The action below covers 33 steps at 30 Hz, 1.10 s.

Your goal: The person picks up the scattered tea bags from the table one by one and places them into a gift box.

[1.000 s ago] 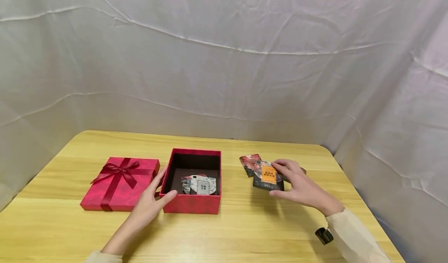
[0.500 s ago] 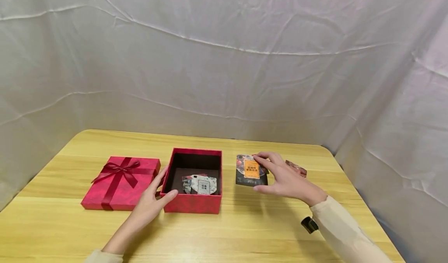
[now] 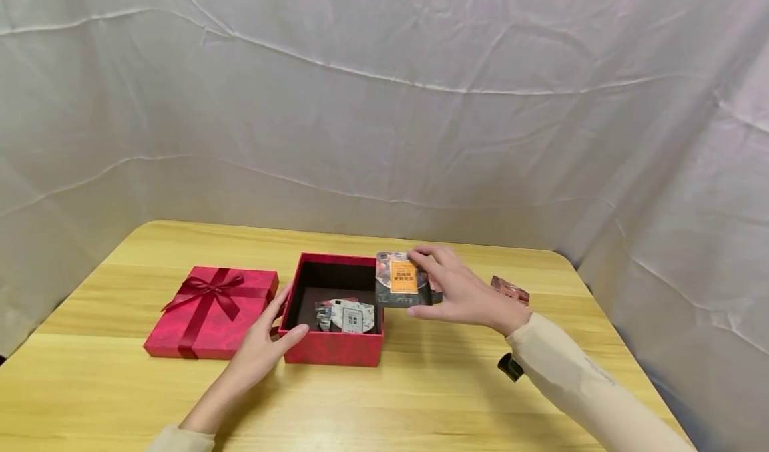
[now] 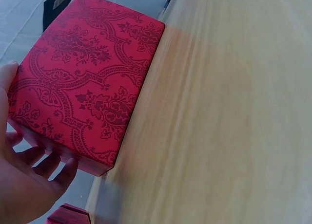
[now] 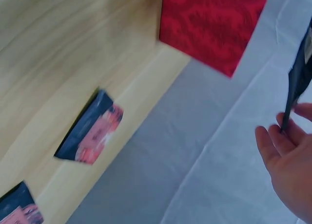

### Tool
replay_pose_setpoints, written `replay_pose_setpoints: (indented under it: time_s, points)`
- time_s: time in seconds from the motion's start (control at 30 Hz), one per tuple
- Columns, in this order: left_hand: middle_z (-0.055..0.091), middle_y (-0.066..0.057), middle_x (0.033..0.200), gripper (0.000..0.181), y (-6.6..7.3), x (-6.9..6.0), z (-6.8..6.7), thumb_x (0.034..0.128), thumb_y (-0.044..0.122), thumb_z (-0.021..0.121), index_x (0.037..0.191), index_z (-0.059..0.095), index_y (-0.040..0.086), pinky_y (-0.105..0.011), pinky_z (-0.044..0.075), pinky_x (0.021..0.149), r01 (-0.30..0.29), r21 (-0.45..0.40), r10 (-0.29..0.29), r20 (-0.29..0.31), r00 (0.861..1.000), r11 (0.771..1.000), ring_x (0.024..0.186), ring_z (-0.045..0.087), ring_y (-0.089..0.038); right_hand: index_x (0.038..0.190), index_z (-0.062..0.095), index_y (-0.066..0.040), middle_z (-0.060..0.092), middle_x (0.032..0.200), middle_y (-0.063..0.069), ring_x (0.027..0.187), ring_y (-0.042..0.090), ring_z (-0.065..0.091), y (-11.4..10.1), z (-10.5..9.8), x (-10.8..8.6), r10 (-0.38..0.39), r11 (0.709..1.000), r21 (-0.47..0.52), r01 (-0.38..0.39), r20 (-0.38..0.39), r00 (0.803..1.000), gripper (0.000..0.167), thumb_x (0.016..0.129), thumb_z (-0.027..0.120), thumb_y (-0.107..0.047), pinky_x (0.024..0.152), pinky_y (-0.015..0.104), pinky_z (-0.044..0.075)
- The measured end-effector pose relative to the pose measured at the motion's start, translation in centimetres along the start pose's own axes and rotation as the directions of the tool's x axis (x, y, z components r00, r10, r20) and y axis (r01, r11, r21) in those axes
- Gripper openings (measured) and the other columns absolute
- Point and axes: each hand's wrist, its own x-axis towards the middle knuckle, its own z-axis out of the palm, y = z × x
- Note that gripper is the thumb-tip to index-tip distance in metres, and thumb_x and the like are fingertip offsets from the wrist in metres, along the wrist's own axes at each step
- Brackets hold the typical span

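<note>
An uncovered red gift box [image 3: 333,350] with a dark inside stands mid-table. My left hand [image 3: 260,348] grips its front left corner, thumb over the rim and fingers along the left wall; in the left wrist view the fingertips touch the box's patterned side [image 4: 87,78]. My right hand [image 3: 465,295] pinches a black sachet with an orange label [image 3: 401,300] by its right edge. It hangs raised over the box's right wall, hiding part of the rim. Seen edge-on, the sachet [image 5: 298,78] is partly cut off in the right wrist view. A whitish sachet [image 3: 345,315] overlaps others inside the box.
Left of the box lies its red lid [image 3: 252,282] with a dark red ribbon bow [image 3: 210,292]. A reddish sachet [image 3: 510,289] lies at right on the wooden table [image 3: 360,412]; another [image 3: 436,292] is half hidden behind my right hand. A pale curtain rises behind.
My right hand has carried the orange-labelled sachet leftward from beside the other sachets to the box's right wall. The left hand and box have hardly moved.
</note>
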Motion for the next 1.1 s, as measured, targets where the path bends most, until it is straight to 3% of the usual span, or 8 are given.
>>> replay_pose_setpoints:
  time_s: [0.2, 0.5, 0.7, 1.1]
  points:
    - [0.031, -0.02, 0.151, 0.076, 0.0, 0.2, 0.1, 0.0922, 0.024, 0.066, 0.155, 0.023, 0.018, -0.048, 0.046, 0.092, -0.002, -0.009, 0.002, 0.0, 1.0, 1.0, 0.123, 0.047, -0.04, 0.146, 0.038, 0.0, 0.035, 0.145, 0.01, 0.127, 0.024, 0.034, -1.4, 1.4, 1.7, -0.061, 0.997, -0.047, 0.061, -0.002, 0.998, 0.088, 0.08, 0.075, -0.045, 0.097, 0.046, 0.041]
    - [0.031, -0.02, 0.152, 0.077, 0.1, 0.2, 0.1, 0.0926, 0.025, 0.066, 0.155, 0.022, 0.017, -0.049, 0.045, 0.093, 0.002, -0.011, -0.002, 0.003, 1.0, 1.0, 0.123, 0.047, -0.042, 0.149, 0.037, -0.004, 0.033, 0.148, 0.007, 0.132, 0.021, 0.03, -3.9, 1.9, 3.5, 0.03, 0.999, 0.032, -0.033, 0.08, 0.996, 0.087, 0.083, 0.069, -0.051, 0.1, 0.047, 0.038]
    - [0.03, -0.02, 0.152, 0.076, 0.1, 0.1, 0.0, 0.0929, 0.024, 0.065, 0.155, 0.022, 0.018, -0.05, 0.045, 0.093, 0.001, -0.009, -0.001, 0.002, 1.0, 1.0, 0.124, 0.046, -0.042, 0.15, 0.035, -0.008, 0.032, 0.148, 0.007, 0.132, 0.021, 0.03, -4.6, 2.0, 4.4, 0.075, 0.996, 0.029, -0.08, 0.128, 0.989, 0.087, 0.083, 0.069, -0.052, 0.1, 0.046, 0.039]
    - [0.03, -0.022, 0.151, 0.076, -0.1, 0.2, 0.2, 0.0927, 0.022, 0.066, 0.155, 0.023, 0.017, -0.045, 0.048, 0.089, -0.001, -0.035, 0.002, 0.001, 1.0, 0.999, 0.123, 0.046, -0.044, 0.15, 0.035, -0.01, 0.032, 0.147, 0.007, 0.129, 0.021, 0.031, -5.2, 2.6, 5.5, 0.043, 0.999, 0.017, -0.046, 0.145, 0.988, 0.084, 0.084, 0.069, -0.049, 0.1, 0.044, 0.039]
